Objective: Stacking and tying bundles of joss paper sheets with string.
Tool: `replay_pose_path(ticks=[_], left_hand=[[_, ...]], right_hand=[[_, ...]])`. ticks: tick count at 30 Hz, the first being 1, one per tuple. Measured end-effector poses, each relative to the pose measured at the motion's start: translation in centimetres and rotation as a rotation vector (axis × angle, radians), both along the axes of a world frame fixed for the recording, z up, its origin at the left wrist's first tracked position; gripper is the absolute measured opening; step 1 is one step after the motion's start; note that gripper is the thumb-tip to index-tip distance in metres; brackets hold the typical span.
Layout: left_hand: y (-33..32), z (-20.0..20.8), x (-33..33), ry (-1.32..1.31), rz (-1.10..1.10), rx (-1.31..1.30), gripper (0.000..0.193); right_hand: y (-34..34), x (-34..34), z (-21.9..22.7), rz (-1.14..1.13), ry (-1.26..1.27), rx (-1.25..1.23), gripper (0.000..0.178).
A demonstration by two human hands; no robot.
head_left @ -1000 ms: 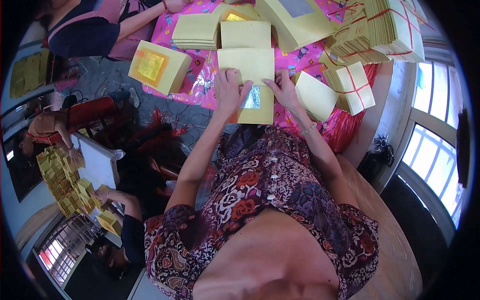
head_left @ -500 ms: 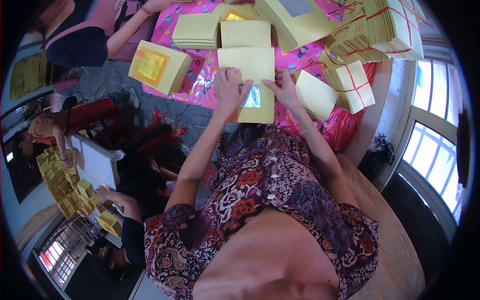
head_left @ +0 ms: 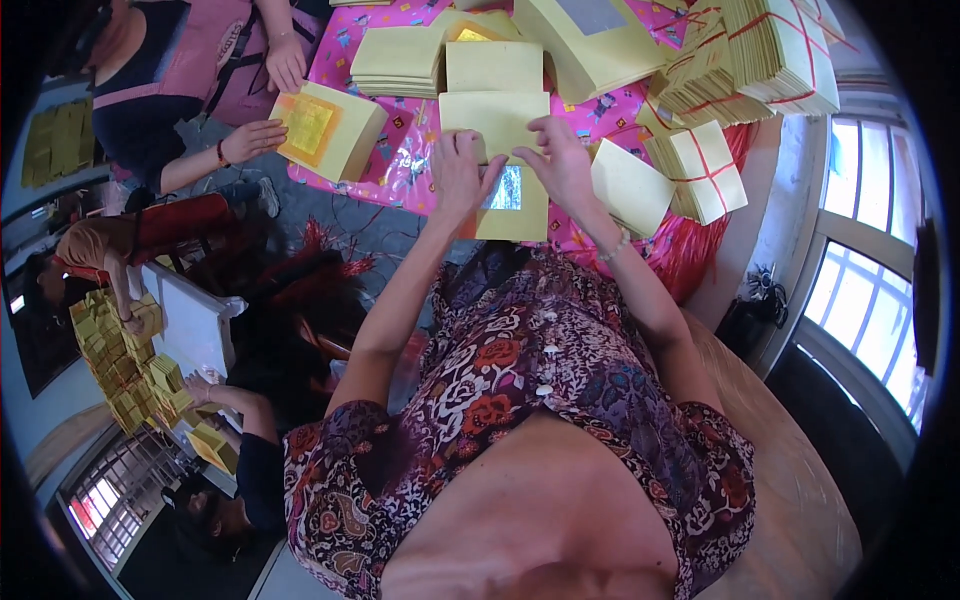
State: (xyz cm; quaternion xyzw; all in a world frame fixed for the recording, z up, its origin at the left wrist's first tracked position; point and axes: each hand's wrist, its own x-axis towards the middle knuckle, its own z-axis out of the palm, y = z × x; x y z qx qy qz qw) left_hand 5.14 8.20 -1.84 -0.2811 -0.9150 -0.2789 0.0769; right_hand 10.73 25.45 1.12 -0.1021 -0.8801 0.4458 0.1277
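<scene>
Silver-patched yellow paper [head_left: 525, 205] is right in front of me, six o'clock from my hands, with a plain yellow piece [head_left: 495, 108] lapping it at twelve. Left grip [head_left: 457, 180] is laid over both around their nine o'clock sides, thumb spread off the fingers. Right grip [head_left: 567, 165] is at the plain one's four o'clock corner, thumb and forefinger a bit apart. Honestly can't tell if either one's pinching paper. Co-worker [head_left: 215, 70] is touching the gold-patched block [head_left: 345, 130] toward ten, red-tied bundles [head_left: 775, 60] near two, all on a pink-covered bench [head_left: 405, 155].
</scene>
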Motion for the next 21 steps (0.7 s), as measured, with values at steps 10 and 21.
replay_pose_path(ticks=[10, 21], left_hand=[[-0.3, -0.1, -0.2, -0.077, 0.010, 0.091, 0.050], [-4.5, -1.5, -1.9, -0.442, 0.004, 0.375, 0.025]], right_hand=[[0.3, -1.7, -1.4, 0.235, -0.195, 0.151, 0.045], [0.7, -2.1, -1.2, 0.301, -0.313, 0.181, 0.047]])
